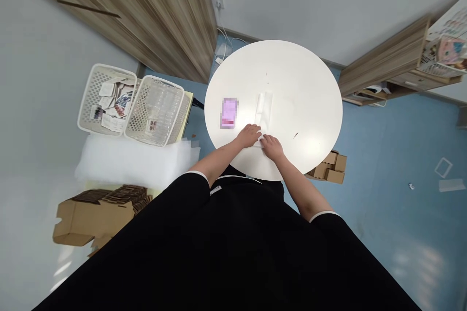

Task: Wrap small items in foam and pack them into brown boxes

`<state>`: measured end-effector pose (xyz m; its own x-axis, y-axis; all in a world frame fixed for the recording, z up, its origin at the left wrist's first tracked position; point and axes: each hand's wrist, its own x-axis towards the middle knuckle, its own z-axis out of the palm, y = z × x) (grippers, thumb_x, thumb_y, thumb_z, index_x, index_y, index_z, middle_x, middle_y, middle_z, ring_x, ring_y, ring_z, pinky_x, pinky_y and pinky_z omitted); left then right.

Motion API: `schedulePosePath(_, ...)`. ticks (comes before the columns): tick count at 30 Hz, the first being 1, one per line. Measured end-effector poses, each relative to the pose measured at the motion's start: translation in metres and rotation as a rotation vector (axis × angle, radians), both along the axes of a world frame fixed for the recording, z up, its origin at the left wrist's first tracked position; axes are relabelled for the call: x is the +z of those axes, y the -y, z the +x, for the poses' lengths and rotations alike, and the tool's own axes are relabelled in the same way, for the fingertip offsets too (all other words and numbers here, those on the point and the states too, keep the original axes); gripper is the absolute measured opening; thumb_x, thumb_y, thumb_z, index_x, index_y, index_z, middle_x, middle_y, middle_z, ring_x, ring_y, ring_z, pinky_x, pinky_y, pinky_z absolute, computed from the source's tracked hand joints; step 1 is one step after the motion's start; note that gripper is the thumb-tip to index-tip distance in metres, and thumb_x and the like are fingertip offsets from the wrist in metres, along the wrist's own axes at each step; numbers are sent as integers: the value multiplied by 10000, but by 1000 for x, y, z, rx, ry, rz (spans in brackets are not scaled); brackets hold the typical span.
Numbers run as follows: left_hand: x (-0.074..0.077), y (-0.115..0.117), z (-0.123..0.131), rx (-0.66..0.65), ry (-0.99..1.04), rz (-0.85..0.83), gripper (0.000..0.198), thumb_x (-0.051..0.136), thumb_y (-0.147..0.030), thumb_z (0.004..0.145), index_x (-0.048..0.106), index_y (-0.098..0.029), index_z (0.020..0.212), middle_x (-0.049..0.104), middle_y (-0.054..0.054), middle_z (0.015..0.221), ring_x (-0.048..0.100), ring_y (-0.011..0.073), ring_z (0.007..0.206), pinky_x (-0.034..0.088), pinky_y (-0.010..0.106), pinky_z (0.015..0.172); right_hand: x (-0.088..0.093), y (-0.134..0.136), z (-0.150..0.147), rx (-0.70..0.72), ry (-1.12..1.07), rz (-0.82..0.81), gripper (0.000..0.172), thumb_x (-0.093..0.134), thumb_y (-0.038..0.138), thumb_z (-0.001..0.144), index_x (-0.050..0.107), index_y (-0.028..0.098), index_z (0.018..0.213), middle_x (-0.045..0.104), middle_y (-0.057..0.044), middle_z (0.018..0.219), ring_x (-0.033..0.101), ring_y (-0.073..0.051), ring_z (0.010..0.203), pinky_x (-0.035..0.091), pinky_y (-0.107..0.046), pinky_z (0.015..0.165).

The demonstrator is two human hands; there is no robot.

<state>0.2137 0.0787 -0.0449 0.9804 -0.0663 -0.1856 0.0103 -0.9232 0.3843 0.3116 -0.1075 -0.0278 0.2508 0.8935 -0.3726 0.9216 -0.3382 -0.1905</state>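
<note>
A narrow white translucent wrapping sheet [264,109] lies lengthwise on the round white table [306,82], its near end under my fingers. My left hand [250,135] is at the left side of that end, fingers bent and closed on the sheet. Close beside it, my right hand [272,146] has its fingers curled onto the right side of the same end. The fingertips partly hide the sheet's near edge. To the left of the sheet is a purple rectangular item [229,112], blurred by pixelation.
Left of the table stand two white plastic baskets, one with papers and packets [108,70], one with clear plastic pieces [179,91]. Below them lie a stack of white wrapping sheets [134,160] and flat cardboard boxes [95,216]. Small brown boxes [333,170] sit beyond the table's right edge.
</note>
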Motion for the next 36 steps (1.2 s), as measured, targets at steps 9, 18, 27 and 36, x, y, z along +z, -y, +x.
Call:
schedulePosePath(9,7,23,-19,83,-96,-62,499,595,-226,912,562,-185,1408,569,167,1424,513,329,1322,347,462,1115,4,-20,14,-97,-177,-105,541,695,195,815,557,175,1338,507,-173,1441,494,-332,1266,459,-438,1036)
schedulePosePath(18,30,40,-45,93,-204,-138,544,566,-342,895,578,-207,1422,371,136,1636,476,360,1368,371,475,1108,19,5,5,-164,-489,-141,515,688,223,831,570,202,1332,564,-126,1393,536,-305,1294,436,-445,1088)
schedulePosePath(27,31,8,-3,162,-491,-314,306,545,-357,929,678,-223,1171,654,101,1245,696,245,963,546,355,788,23,-13,4,-419,-467,-166,306,534,310,1019,606,224,1304,601,-113,1384,650,-231,1126,511,-325,892)
schedulePosePath(36,24,-2,8,386,-583,-361,348,583,-422,952,696,-146,1131,715,138,1198,715,258,994,548,317,787,13,-24,15,-737,-409,-160,359,559,413,998,507,239,1308,710,-99,1163,673,-258,1024,496,-320,748)
